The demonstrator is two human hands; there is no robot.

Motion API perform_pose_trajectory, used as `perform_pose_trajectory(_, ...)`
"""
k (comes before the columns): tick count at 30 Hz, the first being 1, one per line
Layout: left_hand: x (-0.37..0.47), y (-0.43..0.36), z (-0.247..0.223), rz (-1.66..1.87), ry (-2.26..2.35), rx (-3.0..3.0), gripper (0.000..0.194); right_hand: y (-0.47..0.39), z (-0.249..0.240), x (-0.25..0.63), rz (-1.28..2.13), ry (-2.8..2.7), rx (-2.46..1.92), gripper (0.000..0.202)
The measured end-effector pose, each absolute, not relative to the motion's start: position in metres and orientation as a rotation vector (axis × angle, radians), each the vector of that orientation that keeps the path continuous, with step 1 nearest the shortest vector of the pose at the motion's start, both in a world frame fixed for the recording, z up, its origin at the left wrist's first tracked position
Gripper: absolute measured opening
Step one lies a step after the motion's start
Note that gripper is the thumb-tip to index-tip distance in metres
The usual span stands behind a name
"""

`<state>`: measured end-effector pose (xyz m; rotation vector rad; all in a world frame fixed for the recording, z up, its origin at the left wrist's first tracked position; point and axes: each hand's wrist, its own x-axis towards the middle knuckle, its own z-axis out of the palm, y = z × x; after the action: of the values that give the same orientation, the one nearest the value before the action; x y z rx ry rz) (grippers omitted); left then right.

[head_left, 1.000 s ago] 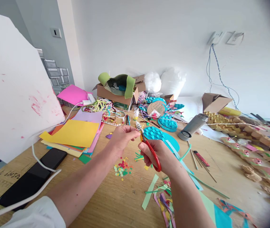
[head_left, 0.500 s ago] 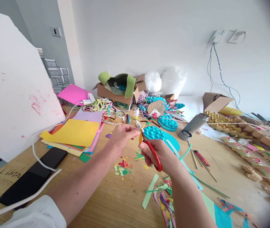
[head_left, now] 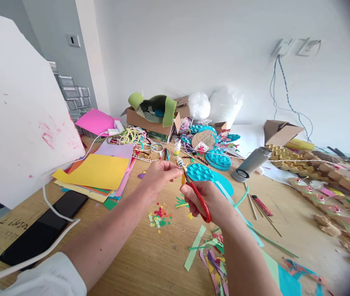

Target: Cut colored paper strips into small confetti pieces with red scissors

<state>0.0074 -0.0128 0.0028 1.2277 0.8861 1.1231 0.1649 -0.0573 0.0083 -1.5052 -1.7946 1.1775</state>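
In the middle of the head view, my right hand [head_left: 204,199] is wrapped round the red-handled scissors [head_left: 200,199], whose blades point away toward my left fingertips. My left hand [head_left: 162,172] is closed in a pinch on a narrow yellow paper strip [head_left: 183,179] right beside the blades. Much of the strip is hidden by the fingers and scissors. Small paper dots [head_left: 160,217] in several colours lie on the table below my hands. Green paper slivers [head_left: 181,201] are scattered close to them. A small white glue bottle [head_left: 180,161] stands just past the scissor tips.
Coloured paper sheets [head_left: 95,172] and a black phone [head_left: 44,226] lie on the left. To the right are a metal flask [head_left: 252,164], wooden sticks [head_left: 250,200] and a red tube [head_left: 261,204]. Paper scraps [head_left: 215,263] lie in front. Blue textured discs [head_left: 199,172] are behind my hands.
Almost nothing differs. Both hands and the scissors keep nearly the same place, and the whole view has shifted very slightly.
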Motion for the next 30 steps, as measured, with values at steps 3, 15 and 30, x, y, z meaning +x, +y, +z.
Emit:
perform_pose_trajectory(3, 0.0080, -0.0134, 0.0025, 1.129, 0.875, 1.218, 0.013, -0.0576, 0.0078, 0.1646, 1.167, -1.799, -1.490, 0.047)
perform_pose_trajectory(15, 0.0091, -0.0106, 0.0006, 1.148, 0.886, 1.201, 0.013, -0.0566, 0.0083, 0.1667, 1.115, -1.881, -1.507, 0.046)
perform_pose_trajectory(30, 0.0085, -0.0126, 0.0026, 1.121, 0.893, 1.225, 0.012, -0.0578, 0.0089, 0.1662, 1.137, -1.841, -1.532, 0.046)
